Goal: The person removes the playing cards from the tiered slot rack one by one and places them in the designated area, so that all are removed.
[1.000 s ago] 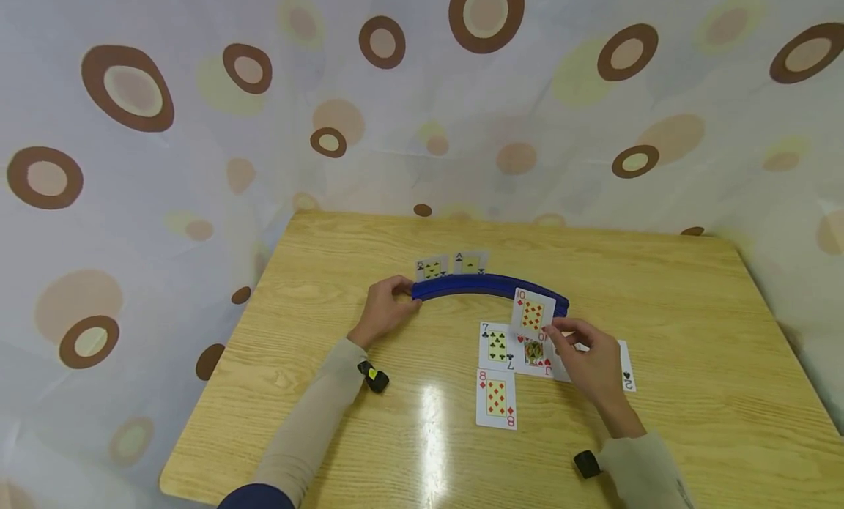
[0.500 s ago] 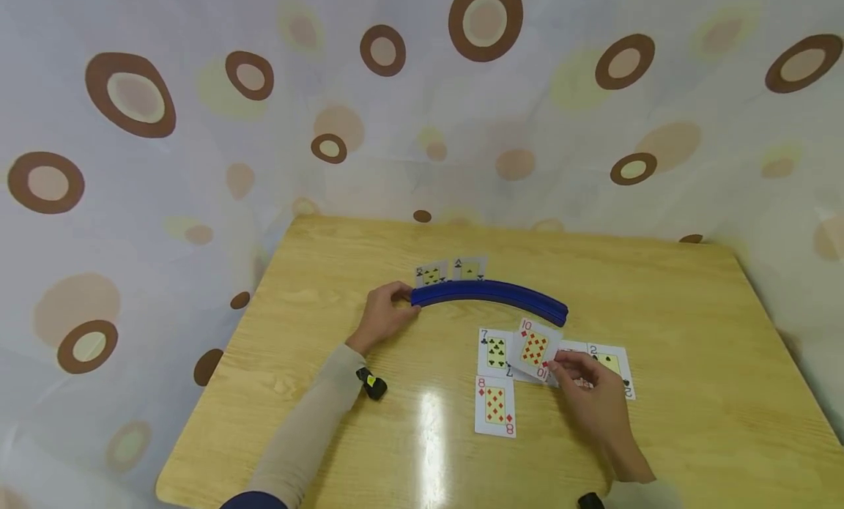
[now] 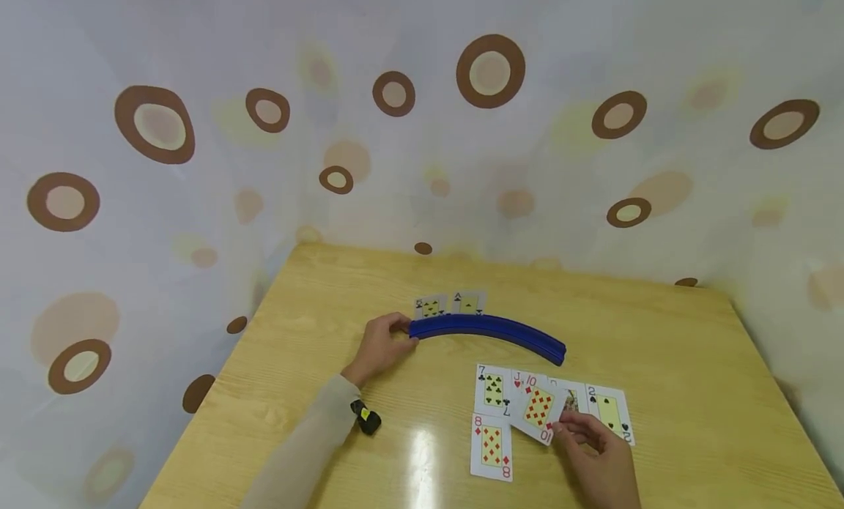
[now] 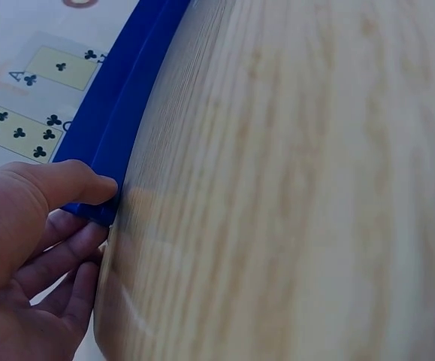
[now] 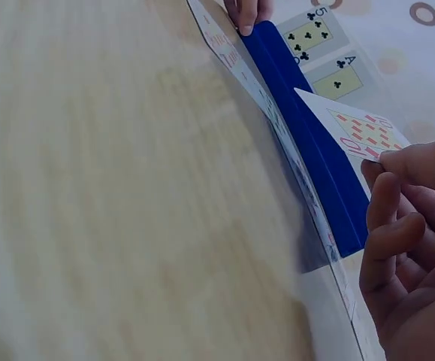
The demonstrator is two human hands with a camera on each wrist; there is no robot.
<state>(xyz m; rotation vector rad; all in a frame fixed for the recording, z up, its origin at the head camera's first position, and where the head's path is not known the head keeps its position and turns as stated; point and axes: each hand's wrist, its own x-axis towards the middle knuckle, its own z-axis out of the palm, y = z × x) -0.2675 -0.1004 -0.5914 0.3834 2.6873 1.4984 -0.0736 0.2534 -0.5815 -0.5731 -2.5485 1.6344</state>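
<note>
A curved blue playing-card holder (image 3: pixel 488 329) lies across the table. My left hand (image 3: pixel 382 346) pinches its left end, thumb (image 4: pixel 89 186) on the front face and fingers behind. The five of clubs (image 3: pixel 431 307) and ace of clubs (image 3: pixel 469 304) stand in its left half. My right hand (image 3: pixel 600 458) pinches the ten of diamonds (image 3: pixel 539 409) by its lower right corner. In the head view that card overlaps the jack of hearts (image 3: pixel 517 383); in the right wrist view, the ten (image 5: pixel 364 131) is tilted above the row of cards (image 5: pixel 277 128).
Face up on the table (image 3: pixel 316 289) lie the seven of clubs (image 3: pixel 494 388), the eight of diamonds (image 3: pixel 491 447) below it, a partly covered face card (image 3: pixel 572 399) and a black two (image 3: pixel 609 414). A dotted cloth (image 3: pixel 422 143) hangs behind the table.
The right hand has brought the ten of diamonds from the holder's right end down toward the near side, over the jack. The left hand keeps its grip. The head view has tilted upward.
</note>
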